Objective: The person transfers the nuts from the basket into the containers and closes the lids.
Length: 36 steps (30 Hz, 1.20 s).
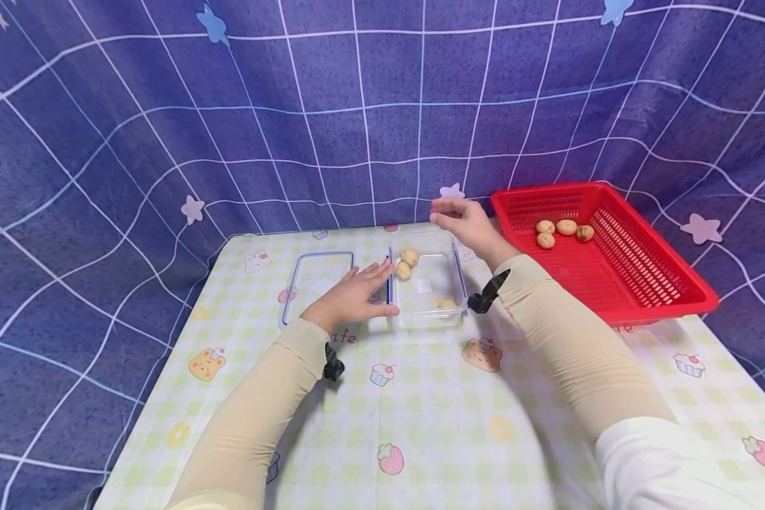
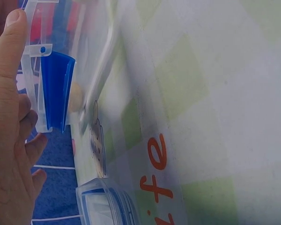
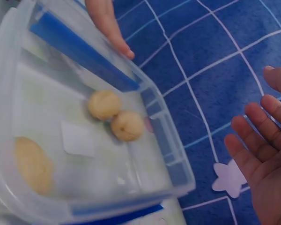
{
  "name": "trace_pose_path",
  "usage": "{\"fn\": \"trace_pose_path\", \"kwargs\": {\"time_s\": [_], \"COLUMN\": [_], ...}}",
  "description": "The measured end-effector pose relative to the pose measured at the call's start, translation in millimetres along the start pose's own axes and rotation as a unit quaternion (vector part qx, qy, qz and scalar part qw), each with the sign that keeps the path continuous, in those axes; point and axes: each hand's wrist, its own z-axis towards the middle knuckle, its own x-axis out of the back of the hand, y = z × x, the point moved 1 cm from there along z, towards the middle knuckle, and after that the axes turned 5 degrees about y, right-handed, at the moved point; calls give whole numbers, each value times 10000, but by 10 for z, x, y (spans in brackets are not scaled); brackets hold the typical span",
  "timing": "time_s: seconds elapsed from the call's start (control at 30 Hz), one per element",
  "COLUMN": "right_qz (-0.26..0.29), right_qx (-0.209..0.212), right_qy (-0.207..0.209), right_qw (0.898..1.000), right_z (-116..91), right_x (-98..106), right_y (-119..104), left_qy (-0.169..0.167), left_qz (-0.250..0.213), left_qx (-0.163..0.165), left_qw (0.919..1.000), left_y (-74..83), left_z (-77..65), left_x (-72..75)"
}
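Left hand [image 1: 357,292] right at the left side of the clear box [image 1: 460,278] – fingers extended and spread, not grasping, contact hard to tell. Right hand [image 1: 467,225] raised over the box's far right edge, released, nothing in it, fingers loosely bent. Box sits mid-table, three walnuts inside: two walnuts [image 1: 404,270] touching at the far left, a third walnut [image 1: 445,303] in the near right corner. Blue-edged lid [image 1: 317,283] flat on the tablecloth [image 1: 389,411], left of the box. Red basket [image 1: 580,283] to the right – four more walnuts [image 1: 566,227] grouped toward its far side
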Motion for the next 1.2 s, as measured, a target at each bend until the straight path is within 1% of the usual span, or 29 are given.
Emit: {"fn": "trace_pose_path", "kwargs": {"time_s": [0.17, 0.33, 0.6, 0.8, 0.9, 1.07, 1.2], "right_qz": [-16, -5, 50, -2, 58, -108, -312], "right_qx": [71, 202, 189, 100, 50, 3, -34], "right_qy": [246, 389, 626, 838, 925, 1040, 1072], "right_qw": [9997, 9990, 9978, 9964, 9957, 9945, 9937], "right_z": [149, 174, 169, 110, 75, 24, -2], "right_x": [149, 325, 718, 972, 1091, 1287, 1417], "right_y": [157, 143, 151, 172, 197, 268, 324], "left_qy": [0, 12, -24, 53, 58, 61, 139], "left_qz": [-31, -67, -78, 42, 44, 69, 212], "left_qx": [32, 32, 36, 61, 75, 42, 4], "left_qw": [10000, 10000, 10000, 10000, 9999, 9999, 9997], "left_y": [-7, -8, 3, -10, -9, 10, 21], "left_z": [-12, -21, -17, -26, -33, -30, -32], "left_x": [0, -6, -13, 1, 9, 15, 18]}}
